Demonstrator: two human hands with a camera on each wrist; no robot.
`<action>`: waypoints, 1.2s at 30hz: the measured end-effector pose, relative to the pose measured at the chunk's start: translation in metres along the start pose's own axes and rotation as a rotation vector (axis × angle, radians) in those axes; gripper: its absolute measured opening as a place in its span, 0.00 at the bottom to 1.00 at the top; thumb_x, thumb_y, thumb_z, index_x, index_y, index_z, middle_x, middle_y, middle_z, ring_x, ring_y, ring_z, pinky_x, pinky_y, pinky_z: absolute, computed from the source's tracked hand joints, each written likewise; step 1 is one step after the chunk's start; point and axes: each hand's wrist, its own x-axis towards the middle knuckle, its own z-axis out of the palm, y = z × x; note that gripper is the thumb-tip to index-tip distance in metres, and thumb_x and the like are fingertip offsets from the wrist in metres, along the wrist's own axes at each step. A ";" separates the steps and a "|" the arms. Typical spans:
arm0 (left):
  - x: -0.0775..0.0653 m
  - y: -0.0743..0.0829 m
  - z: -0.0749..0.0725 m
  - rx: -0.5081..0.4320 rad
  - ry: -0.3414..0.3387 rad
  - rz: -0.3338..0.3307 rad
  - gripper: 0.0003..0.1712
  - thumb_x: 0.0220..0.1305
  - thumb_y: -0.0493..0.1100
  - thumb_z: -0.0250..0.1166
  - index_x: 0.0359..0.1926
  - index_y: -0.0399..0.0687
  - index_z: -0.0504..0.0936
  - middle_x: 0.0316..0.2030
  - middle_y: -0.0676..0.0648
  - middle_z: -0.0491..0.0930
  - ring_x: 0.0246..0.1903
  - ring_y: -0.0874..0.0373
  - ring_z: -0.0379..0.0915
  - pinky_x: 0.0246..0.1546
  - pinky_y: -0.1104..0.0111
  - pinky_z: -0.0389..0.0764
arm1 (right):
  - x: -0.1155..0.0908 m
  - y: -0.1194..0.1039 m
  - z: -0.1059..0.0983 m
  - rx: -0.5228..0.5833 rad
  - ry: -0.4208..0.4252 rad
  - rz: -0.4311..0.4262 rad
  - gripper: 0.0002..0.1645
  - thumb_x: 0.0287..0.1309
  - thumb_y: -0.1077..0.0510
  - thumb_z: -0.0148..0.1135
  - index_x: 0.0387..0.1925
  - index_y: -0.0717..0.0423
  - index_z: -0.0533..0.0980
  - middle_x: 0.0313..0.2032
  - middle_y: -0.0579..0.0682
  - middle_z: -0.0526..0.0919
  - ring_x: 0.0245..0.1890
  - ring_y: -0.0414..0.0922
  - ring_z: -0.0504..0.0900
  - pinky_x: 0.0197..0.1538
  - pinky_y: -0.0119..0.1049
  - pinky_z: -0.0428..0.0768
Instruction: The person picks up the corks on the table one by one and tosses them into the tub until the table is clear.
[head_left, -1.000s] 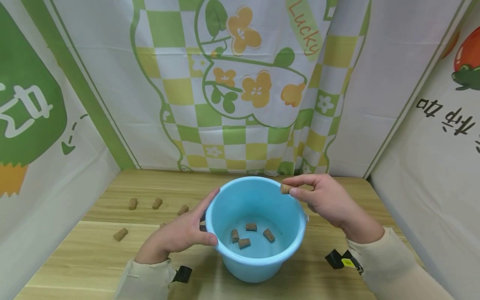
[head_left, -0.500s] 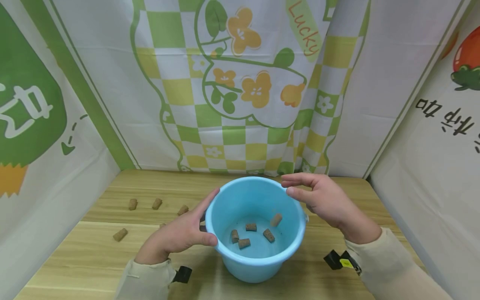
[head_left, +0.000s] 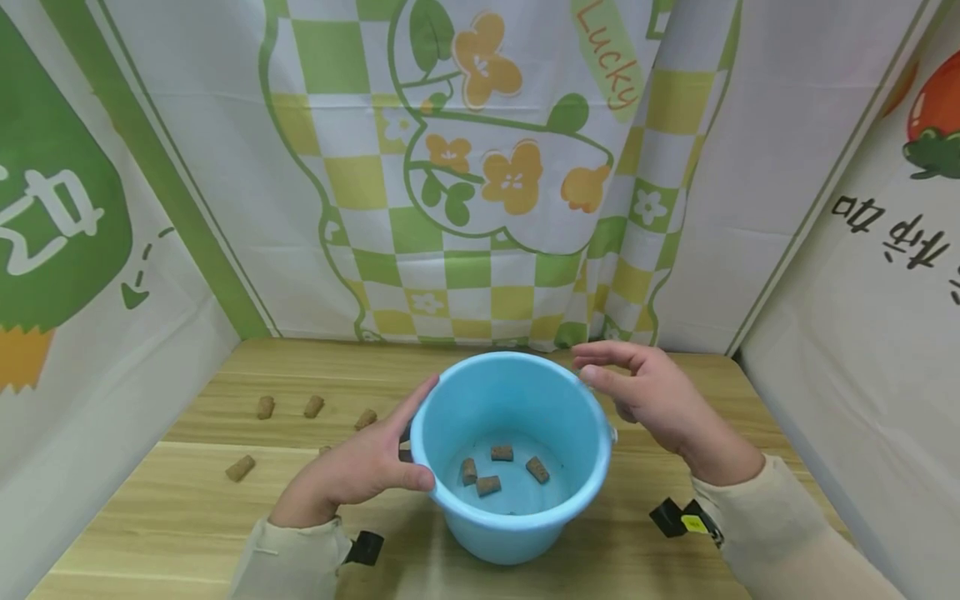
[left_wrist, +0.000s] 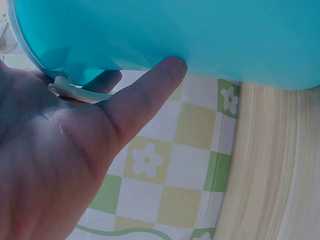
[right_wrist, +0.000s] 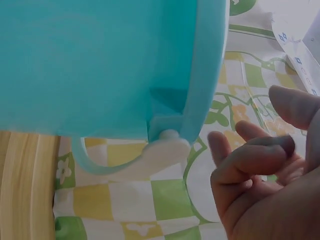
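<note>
Presses left grip (head_left: 363,468), thumb and fingers spread, against the left side of a light-blue round plastic bucket (head_left: 502,546) on a wood-grain worktop (head_left: 150,533). Has right grip (head_left: 660,402) unoccupied, fingers loosely bent, near the far-right rim. Has brown cylindrical corks (head_left: 537,470) on the bucket's floor, below right grip; further corks (head_left: 314,407) on worktop, left of left grip.
</note>
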 end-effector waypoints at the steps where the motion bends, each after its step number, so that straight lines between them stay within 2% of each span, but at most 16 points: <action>1: 0.000 0.000 0.000 0.001 0.000 0.001 0.68 0.54 0.55 0.77 0.80 0.64 0.34 0.75 0.39 0.49 0.65 0.36 0.60 0.57 0.50 0.72 | -0.001 0.000 0.000 0.006 0.024 -0.017 0.22 0.67 0.53 0.65 0.58 0.60 0.78 0.52 0.57 0.81 0.17 0.42 0.64 0.23 0.32 0.68; 4: 0.000 0.000 0.000 0.005 0.002 0.000 0.68 0.54 0.55 0.77 0.80 0.64 0.34 0.74 0.39 0.49 0.65 0.36 0.60 0.57 0.51 0.72 | -0.003 0.000 0.000 0.029 0.098 -0.080 0.21 0.67 0.57 0.64 0.58 0.63 0.78 0.53 0.56 0.80 0.27 0.47 0.75 0.29 0.36 0.75; 7: 0.000 0.000 0.000 0.009 0.003 0.000 0.68 0.54 0.55 0.77 0.80 0.64 0.35 0.74 0.39 0.50 0.65 0.36 0.60 0.57 0.51 0.72 | -0.007 0.000 -0.002 0.008 0.137 -0.115 0.24 0.67 0.56 0.64 0.61 0.61 0.76 0.56 0.53 0.79 0.42 0.51 0.79 0.41 0.39 0.79; 9: 0.000 0.000 0.000 0.007 0.001 0.002 0.68 0.54 0.56 0.77 0.80 0.64 0.35 0.74 0.39 0.50 0.64 0.36 0.61 0.56 0.51 0.73 | -0.009 0.000 -0.003 -0.011 0.117 -0.130 0.27 0.68 0.56 0.62 0.66 0.59 0.72 0.60 0.52 0.76 0.52 0.53 0.77 0.52 0.43 0.77; 11: 0.000 0.000 0.000 0.004 0.000 0.004 0.68 0.54 0.56 0.77 0.80 0.64 0.35 0.74 0.38 0.50 0.64 0.36 0.60 0.56 0.51 0.73 | -0.011 0.002 -0.005 -0.026 0.071 -0.128 0.32 0.69 0.54 0.61 0.71 0.54 0.66 0.65 0.51 0.71 0.60 0.54 0.72 0.59 0.52 0.72; 15: 0.000 0.000 0.000 0.007 0.002 0.003 0.68 0.54 0.56 0.77 0.80 0.64 0.35 0.74 0.39 0.50 0.65 0.36 0.60 0.57 0.51 0.72 | -0.016 0.010 -0.004 0.011 -0.035 -0.111 0.43 0.69 0.52 0.58 0.79 0.44 0.51 0.74 0.54 0.56 0.70 0.61 0.58 0.62 0.67 0.62; 17: 0.000 0.000 0.000 0.008 0.002 0.003 0.68 0.55 0.56 0.77 0.80 0.63 0.34 0.74 0.39 0.49 0.65 0.36 0.60 0.57 0.50 0.72 | -0.018 0.015 -0.002 0.029 -0.071 -0.089 0.46 0.69 0.49 0.59 0.79 0.39 0.46 0.76 0.55 0.50 0.72 0.64 0.53 0.62 0.69 0.60; 20: -0.001 -0.001 0.000 0.010 0.003 -0.001 0.68 0.55 0.56 0.77 0.80 0.64 0.34 0.74 0.39 0.50 0.65 0.36 0.60 0.57 0.49 0.72 | -0.021 0.024 0.003 0.049 -0.124 -0.062 0.50 0.68 0.47 0.60 0.80 0.37 0.41 0.77 0.56 0.45 0.71 0.68 0.51 0.61 0.68 0.62; 25: 0.000 0.000 0.002 0.007 0.003 -0.002 0.68 0.54 0.58 0.77 0.80 0.65 0.35 0.74 0.40 0.50 0.65 0.37 0.61 0.56 0.51 0.73 | -0.025 0.038 0.013 0.029 -0.194 -0.058 0.55 0.67 0.48 0.63 0.80 0.41 0.38 0.77 0.58 0.44 0.71 0.68 0.53 0.58 0.57 0.72; 28: 0.000 0.002 0.002 0.005 0.002 0.002 0.68 0.54 0.58 0.76 0.79 0.65 0.35 0.74 0.40 0.50 0.65 0.37 0.61 0.57 0.50 0.73 | -0.027 0.042 0.017 0.016 -0.196 -0.057 0.56 0.65 0.49 0.66 0.80 0.44 0.38 0.75 0.61 0.49 0.68 0.66 0.60 0.56 0.51 0.76; 32: 0.001 0.001 0.002 0.014 0.005 0.012 0.67 0.55 0.58 0.76 0.79 0.66 0.35 0.74 0.40 0.50 0.64 0.37 0.61 0.56 0.51 0.73 | -0.029 0.044 0.024 0.007 -0.191 -0.023 0.59 0.62 0.48 0.69 0.80 0.47 0.39 0.69 0.67 0.60 0.60 0.63 0.72 0.52 0.46 0.78; 36: 0.000 0.001 0.003 0.008 0.006 0.022 0.67 0.55 0.58 0.76 0.79 0.65 0.34 0.74 0.39 0.50 0.64 0.36 0.61 0.56 0.51 0.73 | -0.030 0.047 0.029 -0.048 -0.157 -0.008 0.65 0.57 0.47 0.74 0.80 0.50 0.39 0.66 0.67 0.65 0.56 0.60 0.76 0.50 0.46 0.79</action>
